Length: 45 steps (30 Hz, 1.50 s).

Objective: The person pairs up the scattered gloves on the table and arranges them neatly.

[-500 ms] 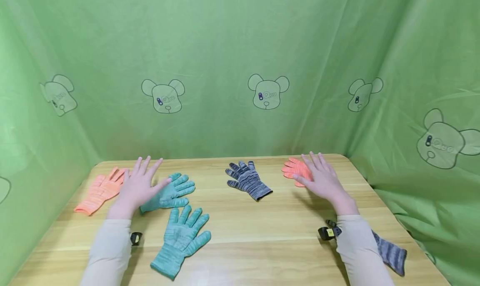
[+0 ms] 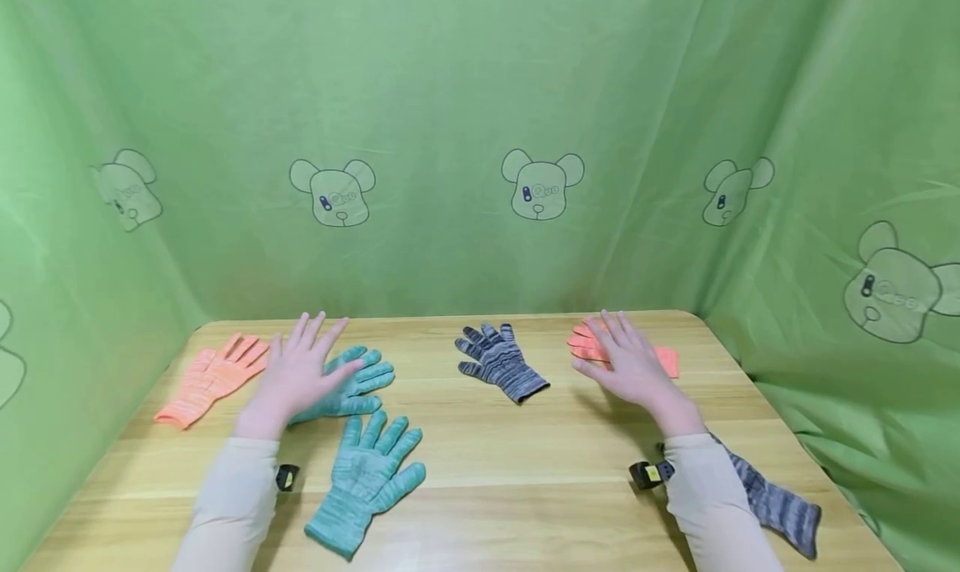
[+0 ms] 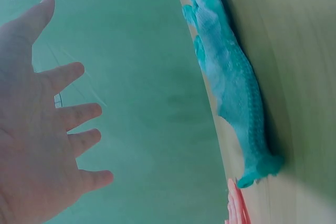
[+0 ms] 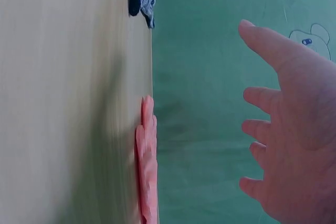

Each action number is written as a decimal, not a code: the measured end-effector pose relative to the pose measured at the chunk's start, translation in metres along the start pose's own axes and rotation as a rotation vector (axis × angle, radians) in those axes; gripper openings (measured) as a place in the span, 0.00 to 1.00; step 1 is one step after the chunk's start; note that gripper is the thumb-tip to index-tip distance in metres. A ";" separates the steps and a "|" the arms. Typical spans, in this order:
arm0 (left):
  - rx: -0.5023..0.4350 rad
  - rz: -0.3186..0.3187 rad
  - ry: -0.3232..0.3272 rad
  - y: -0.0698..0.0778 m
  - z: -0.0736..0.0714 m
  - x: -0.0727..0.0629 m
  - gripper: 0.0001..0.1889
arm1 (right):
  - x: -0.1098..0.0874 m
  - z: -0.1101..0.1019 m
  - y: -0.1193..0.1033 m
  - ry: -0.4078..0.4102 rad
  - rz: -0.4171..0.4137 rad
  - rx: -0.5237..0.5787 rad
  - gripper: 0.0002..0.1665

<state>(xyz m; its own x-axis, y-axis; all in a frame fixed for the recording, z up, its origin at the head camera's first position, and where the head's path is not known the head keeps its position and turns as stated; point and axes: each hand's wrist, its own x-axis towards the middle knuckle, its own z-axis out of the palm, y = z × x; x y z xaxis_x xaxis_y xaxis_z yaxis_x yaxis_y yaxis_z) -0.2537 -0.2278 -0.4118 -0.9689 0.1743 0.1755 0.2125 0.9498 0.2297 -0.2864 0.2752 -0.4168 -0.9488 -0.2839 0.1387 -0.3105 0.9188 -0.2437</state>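
My left hand (image 2: 296,378) hovers over the left of the table, fingers spread and holding nothing. Below it lies a teal knit glove (image 2: 352,384), partly covered by the hand in the head view; the left wrist view shows this teal glove (image 3: 231,77) on the tabletop, apart from the palm. An orange glove (image 2: 213,378) lies just left of that hand. My right hand (image 2: 630,368), also spread and holding nothing, is above another orange glove (image 2: 666,361) and hides its middle. In the right wrist view a gap shows between the palm and the orange glove (image 3: 239,203).
A second teal glove (image 2: 366,484) lies nearer the front. One grey-black striped glove (image 2: 501,362) is at the back middle; another striped glove (image 2: 780,501) lies partly under the right forearm. Green cloth (image 2: 450,80) with bear-head drawings surrounds the wooden table (image 2: 525,472).
The left hand has moved slightly right, over the teal glove. My right hand has shifted left, uncovering the cuff of the orange glove beneath it. The gloves lie as before.
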 end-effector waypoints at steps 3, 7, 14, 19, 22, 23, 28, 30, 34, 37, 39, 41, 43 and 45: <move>0.001 0.013 0.006 0.003 0.001 0.000 0.44 | 0.000 0.002 -0.004 0.002 -0.015 0.013 0.52; -0.003 0.038 0.017 0.009 0.003 0.000 0.45 | 0.002 0.008 -0.011 0.015 -0.040 0.035 0.52; -0.010 0.067 0.013 0.019 0.006 0.000 0.43 | 0.005 0.018 -0.018 -0.015 -0.067 0.026 0.51; -0.020 0.085 0.007 0.026 0.006 0.000 0.43 | 0.005 0.020 -0.021 -0.037 -0.067 0.018 0.52; -0.029 0.099 0.003 0.030 0.006 0.002 0.42 | 0.002 0.019 -0.021 -0.035 -0.067 0.019 0.52; -0.030 0.104 0.001 0.032 0.006 0.003 0.42 | 0.001 0.019 -0.021 -0.031 -0.069 0.017 0.52; -0.031 0.119 -0.018 0.042 0.009 0.010 0.42 | -0.004 0.019 -0.018 -0.019 -0.075 -0.007 0.52; -0.029 0.124 -0.031 0.046 0.010 0.013 0.43 | -0.007 0.018 -0.017 -0.015 -0.075 -0.009 0.52; -0.046 0.146 -0.038 0.054 0.010 0.020 0.43 | -0.013 0.015 -0.014 -0.009 -0.072 0.003 0.51; -0.060 0.162 -0.035 0.061 0.009 0.025 0.43 | -0.018 0.012 -0.012 -0.013 -0.069 0.012 0.51; -0.063 0.165 -0.041 0.065 0.008 0.027 0.43 | -0.021 0.011 -0.011 -0.018 -0.066 0.006 0.51; -0.064 0.169 -0.053 0.070 0.008 0.030 0.43 | -0.025 0.009 -0.011 -0.020 -0.063 0.006 0.51; -0.067 0.178 -0.062 0.076 0.007 0.033 0.43 | -0.030 0.007 -0.010 -0.020 -0.057 0.009 0.52; -0.075 0.188 -0.066 0.082 0.006 0.035 0.42 | -0.036 0.005 -0.008 -0.023 -0.050 0.014 0.52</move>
<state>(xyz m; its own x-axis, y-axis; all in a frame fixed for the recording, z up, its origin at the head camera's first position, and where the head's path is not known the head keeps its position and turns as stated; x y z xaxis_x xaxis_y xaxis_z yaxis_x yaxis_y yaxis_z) -0.2710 -0.1417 -0.3929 -0.9170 0.3656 0.1594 0.3967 0.8775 0.2694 -0.2504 0.2767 -0.4243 -0.9332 -0.3355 0.1285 -0.3579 0.8996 -0.2504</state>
